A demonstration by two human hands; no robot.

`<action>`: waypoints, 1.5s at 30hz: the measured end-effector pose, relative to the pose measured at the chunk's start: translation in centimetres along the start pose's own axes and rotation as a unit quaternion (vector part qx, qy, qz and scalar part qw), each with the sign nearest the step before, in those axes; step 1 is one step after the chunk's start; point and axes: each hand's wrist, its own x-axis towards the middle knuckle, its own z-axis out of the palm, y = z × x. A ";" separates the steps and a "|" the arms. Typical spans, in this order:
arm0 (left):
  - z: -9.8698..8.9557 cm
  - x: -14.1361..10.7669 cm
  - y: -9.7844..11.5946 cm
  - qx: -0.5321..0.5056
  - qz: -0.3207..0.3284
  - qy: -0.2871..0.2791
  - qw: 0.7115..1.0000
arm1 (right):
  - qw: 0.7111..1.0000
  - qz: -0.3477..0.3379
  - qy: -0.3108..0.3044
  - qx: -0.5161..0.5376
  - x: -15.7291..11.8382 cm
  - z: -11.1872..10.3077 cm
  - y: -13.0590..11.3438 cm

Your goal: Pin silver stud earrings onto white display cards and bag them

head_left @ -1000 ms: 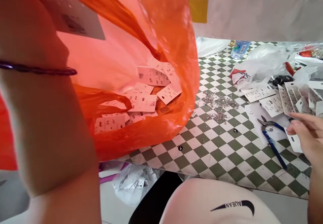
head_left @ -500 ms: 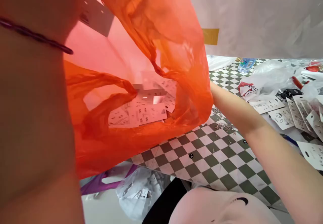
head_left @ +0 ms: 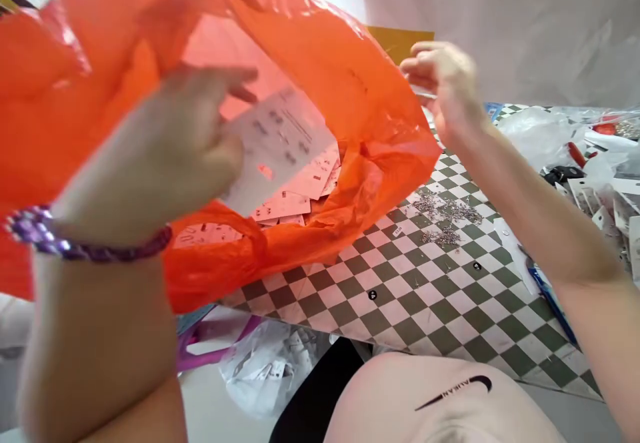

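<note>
Big orange plastic carrier bag (head_left: 345,116) gaping open above a green-and-white checkered mat (head_left: 400,310), with a load of white earring cards (head_left: 295,193) piled loose in the bottom. Left hand (head_left: 155,143) right in the mouth of the bag, fingers (head_left: 243,76) up against one large card (head_left: 275,150), no telling if pinched or just touching. Purple beaded bracelet (head_left: 85,243) on that wrist. Right hand (head_left: 445,83) up in the air by the bag's edge, fingers curled, nothing obvious in them, well apart from the left. Off to the side, a scatter of tiny silver bits (head_left: 445,216) on the mat and more cards (head_left: 600,203) in a messy pile. Down below the mat, a crumpled clear plastic bag (head_left: 265,370) with a few cards inside, too creased to make out much
</note>
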 end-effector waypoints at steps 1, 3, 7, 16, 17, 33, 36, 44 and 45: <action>0.6 -1.2 0.6 0.016 0.016 -0.020 1.000 | 0.999 -0.009 0.052 0.013 -1.9 -1.2 -0.9; 2.4 -3.8 1.7 -0.027 0.068 -0.074 0.995 | 0.991 -0.127 0.000 -0.036 -6.5 -3.5 -2.0; 7.3 -7.3 4.4 -0.241 0.107 -0.176 0.949 | 0.964 -0.086 -0.206 -0.146 -15.4 -6.5 -0.8; 16.5 -6.2 9.1 -0.637 -0.093 -0.427 0.635 | 0.940 0.299 -0.107 0.121 -21.5 -8.1 5.8; 17.0 -5.9 9.1 -0.665 -0.130 -0.454 0.579 | 0.936 0.303 -0.108 0.143 -21.4 -8.4 5.9; 18.8 -5.5 6.7 -0.711 -0.240 -0.543 0.377 | 0.967 -0.151 0.059 -0.197 -21.9 -7.3 4.9; 18.8 -5.2 6.7 -0.713 -0.196 -0.526 0.421 | 0.915 -0.287 0.017 -0.283 -22.0 -7.6 5.9; 18.3 -4.7 6.6 -0.677 -0.179 -0.339 0.628 | 0.992 -0.108 -0.050 -0.042 -21.3 -8.0 6.2; 18.3 -4.7 6.5 -0.667 -0.154 -0.347 0.641 | 0.997 -0.044 -0.064 0.023 -21.1 -8.2 6.1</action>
